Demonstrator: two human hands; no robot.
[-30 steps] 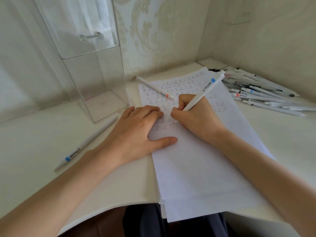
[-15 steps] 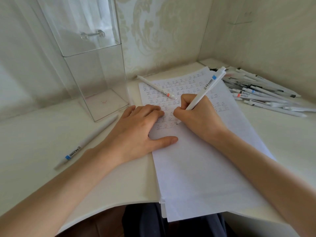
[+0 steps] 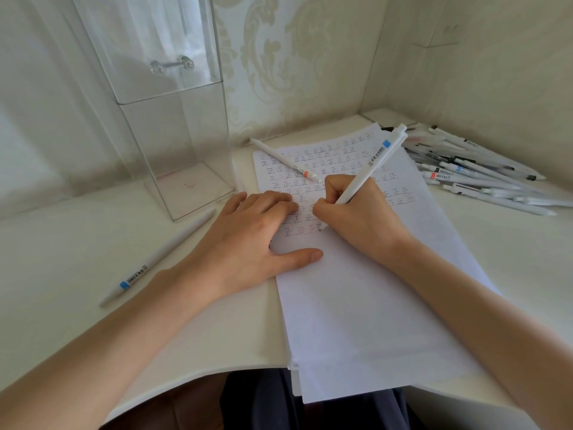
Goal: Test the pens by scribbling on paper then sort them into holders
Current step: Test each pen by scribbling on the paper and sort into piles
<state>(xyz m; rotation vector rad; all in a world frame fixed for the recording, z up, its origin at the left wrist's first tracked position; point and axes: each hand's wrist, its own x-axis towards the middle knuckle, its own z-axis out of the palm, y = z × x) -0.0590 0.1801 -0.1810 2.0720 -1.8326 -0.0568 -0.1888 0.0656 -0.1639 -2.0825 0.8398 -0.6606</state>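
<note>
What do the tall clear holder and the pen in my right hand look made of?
Tall clear holder: likely glossy acrylic, possibly glass; the wall shows through, edges catch light. Pen in the right hand: apparently matte white plastic; the barrel shows no glare.

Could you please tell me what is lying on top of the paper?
On the paper: a red-banded pen lying loose, the left hand pressing flat, and the right hand gripping a blue-banded pen. What is written beneath both hands is covered.
</note>
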